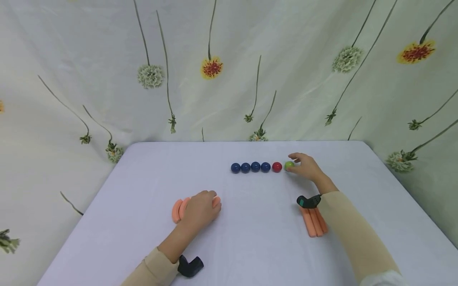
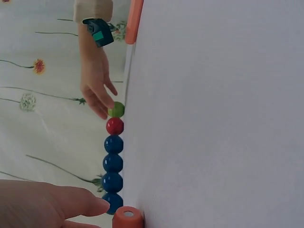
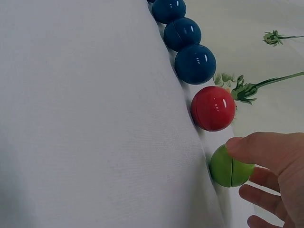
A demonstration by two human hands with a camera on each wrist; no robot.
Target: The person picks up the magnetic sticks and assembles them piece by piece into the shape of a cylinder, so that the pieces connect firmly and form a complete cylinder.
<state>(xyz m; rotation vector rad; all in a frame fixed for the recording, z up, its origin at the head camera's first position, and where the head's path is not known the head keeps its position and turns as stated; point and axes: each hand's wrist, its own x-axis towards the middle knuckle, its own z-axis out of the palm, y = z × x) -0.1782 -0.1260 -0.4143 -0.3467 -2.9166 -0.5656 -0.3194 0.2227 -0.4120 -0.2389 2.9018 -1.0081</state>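
Note:
My right hand (image 1: 304,167) is at the far end of a row of balls, its thumb on a green ball (image 3: 230,167) and a finger behind it. A red ball (image 3: 213,108) sits just left of the green one with a small gap. Several dark blue balls (image 1: 255,167) continue the row leftward. My left hand (image 1: 201,206) is lower on the left, over curved orange pieces (image 1: 177,210). Its thumb and fingers bracket the rightmost orange piece (image 1: 216,201); the palm hides part of the group. One orange piece's end (image 2: 128,219) shows beside the thumb.
Straight orange sticks (image 1: 312,224) lie side by side under the right forearm, partly covered by its wrist device (image 1: 308,201). A white cloth (image 1: 257,238) covers the table. Flower-printed fabric (image 1: 232,99) hangs behind the far edge.

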